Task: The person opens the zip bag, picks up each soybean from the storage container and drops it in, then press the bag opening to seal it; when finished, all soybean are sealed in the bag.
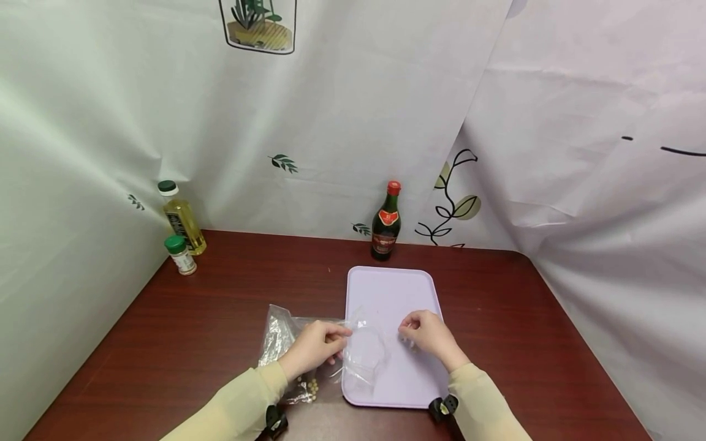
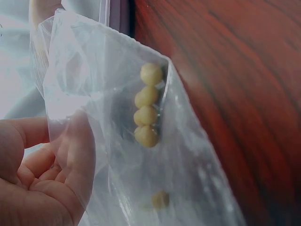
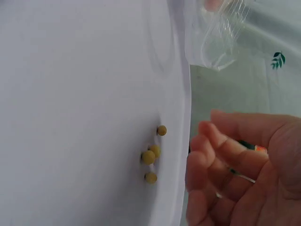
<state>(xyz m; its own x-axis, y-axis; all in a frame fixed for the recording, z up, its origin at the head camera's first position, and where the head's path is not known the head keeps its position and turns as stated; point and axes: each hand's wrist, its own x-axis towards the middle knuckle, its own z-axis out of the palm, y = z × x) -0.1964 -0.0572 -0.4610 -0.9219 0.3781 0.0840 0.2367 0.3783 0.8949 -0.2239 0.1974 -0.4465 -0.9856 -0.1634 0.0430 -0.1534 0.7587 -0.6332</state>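
Observation:
A clear plastic bag (image 1: 277, 335) spreads from the table onto the left side of the lilac tray (image 1: 391, 291). My left hand (image 1: 313, 346) pinches the bag between thumb and fingers. Several round yellow beans (image 2: 149, 115) sit along a fold inside it in the left wrist view. Over the right half of the tray hovers my right hand (image 1: 429, 335), fingers loosely bent. Its thumb lies close to the index fingertip, and the right wrist view shows nothing between them. Below that hand, several loose beans (image 3: 148, 157) lie on the tray near its edge.
Behind the tray stands a dark green bottle (image 1: 385, 223) with a red cap. At the back left corner are an oil bottle (image 1: 184, 220) and a small green-lidded jar (image 1: 181, 256). White patterned cloth (image 1: 331, 122) hangs round the dark red table (image 1: 265, 269).

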